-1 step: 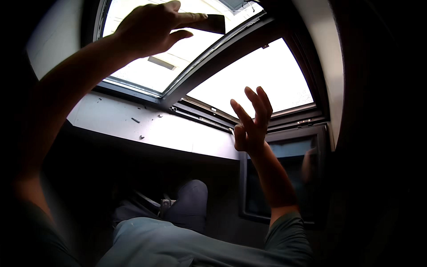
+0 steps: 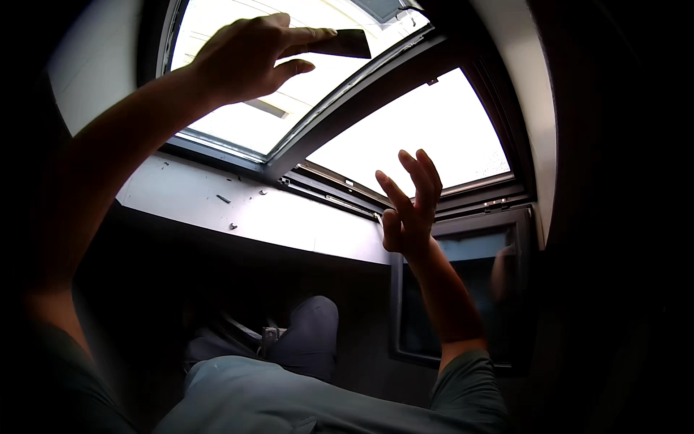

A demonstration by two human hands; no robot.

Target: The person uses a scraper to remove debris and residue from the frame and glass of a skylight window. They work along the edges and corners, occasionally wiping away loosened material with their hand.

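My left hand [image 2: 242, 61] is raised at the upper left in front of the window glass. Its fingers close on a flat, dark, rectangular scraper [image 2: 347, 44], index finger stretched along it and thumb slightly apart. The scraper lies against the bright left windowpane [image 2: 224, 119], close to the frame bar; whether it touches the glass I cannot tell. Lifted before the right window opening [image 2: 455, 130], my right hand [image 2: 412, 213] has several fingers stretched upward and one digit curled. Nothing shows in it.
The window frame [image 2: 289, 155] divides the two panes. Small dark bits of debris [image 2: 224, 199] lie on the white sill [image 2: 289, 223]. At the right, a dark-framed open sash [image 2: 397, 311] hangs below the sill's level. My knee [image 2: 316, 325] is under the sill.
The whole view has shifted slightly, with the window and sill a little lower in the picture. Both hands keep nearly the same places and the scraper stays in my left hand.
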